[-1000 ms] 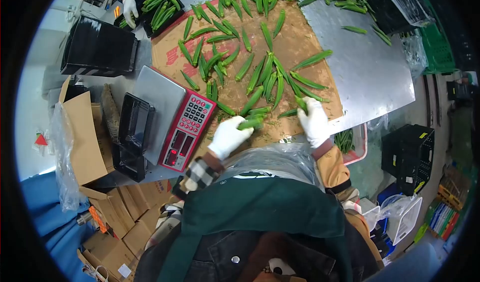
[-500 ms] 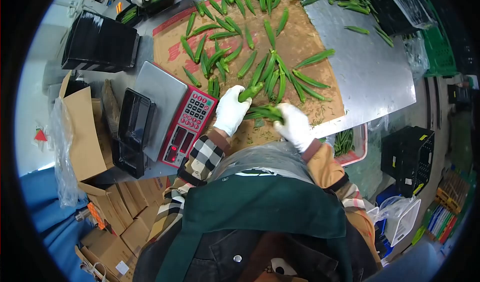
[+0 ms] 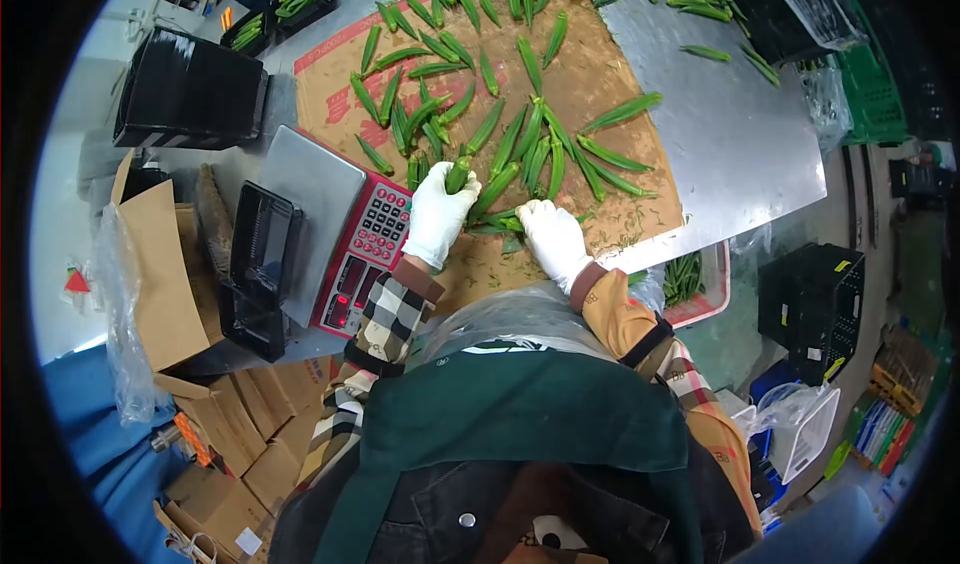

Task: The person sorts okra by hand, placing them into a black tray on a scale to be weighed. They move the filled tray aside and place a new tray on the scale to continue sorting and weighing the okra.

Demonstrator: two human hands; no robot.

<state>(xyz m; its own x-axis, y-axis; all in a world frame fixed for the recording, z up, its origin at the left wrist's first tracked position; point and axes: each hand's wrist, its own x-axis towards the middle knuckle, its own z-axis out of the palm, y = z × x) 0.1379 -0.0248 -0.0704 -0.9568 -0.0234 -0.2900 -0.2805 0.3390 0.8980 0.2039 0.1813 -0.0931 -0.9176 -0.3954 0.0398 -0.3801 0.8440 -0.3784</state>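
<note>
In the head view, my left hand (image 3: 440, 214), in a white glove, is closed around an okra pod (image 3: 457, 176) whose stem end sticks up past the fingers. My right hand (image 3: 555, 239), gloved too, has its fingers curled in at the end of some okra pods (image 3: 492, 224) lying low on the cardboard sheet (image 3: 460, 282). Those fingertips partly hide the pods they grip. Just beyond both hands, loose okra (image 3: 535, 134) is fanned out, and more pods are scattered farther up the cardboard.
A red scale (image 3: 365, 234) stands left of my left hand, with black trays (image 3: 262, 254) beside it. A black box (image 3: 190, 89) is at far left. More okra (image 3: 700, 4) is heaped at the back right. A crate with okra (image 3: 712, 299) sits below the metal table edge (image 3: 760, 199).
Both my hands have shifted slightly left. The pod in my left hand now points more upright. Another person's gloved hand at the top left has gone from view.
</note>
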